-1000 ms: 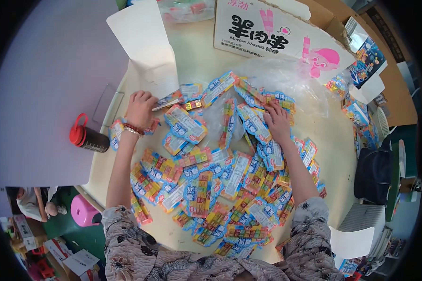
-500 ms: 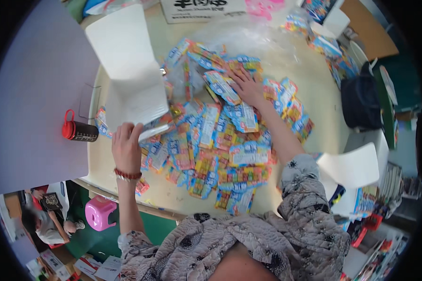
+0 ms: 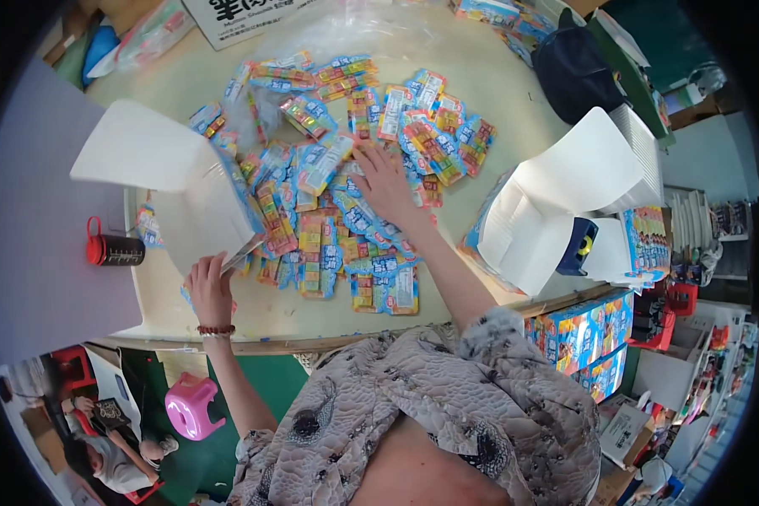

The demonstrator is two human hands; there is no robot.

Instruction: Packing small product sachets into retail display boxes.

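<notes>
A heap of blue, yellow and red blister-style candy packets [image 3: 320, 253] lies across the table in front of me. My right hand [image 3: 386, 184] rests palm down on the heap with its fingers spread. Its fingertips touch a packet [image 3: 322, 166] lying pale side up. At the left stands a white-lined carton [image 3: 198, 207] with its lid folded back. My left hand [image 3: 209, 288], in a beaded bracelet, pinches a flap at the carton's near corner. The thumb and fingertips are partly hidden by that flap.
Another open white-lined carton [image 3: 531, 215] stands on the right, beside a dark blue bag [image 3: 572, 72]. A red-capped bottle [image 3: 114, 250] is left of the table. Clear plastic wrap [image 3: 354, 38] lies at the back. A pink stool [image 3: 192, 406] stands on the floor near a seated person [image 3: 114, 451].
The whole view has shifted and turned, bringing the right-hand carton further into sight. My right hand has come from the heap's far side toward its middle. My left hand stays at the carton's flap.
</notes>
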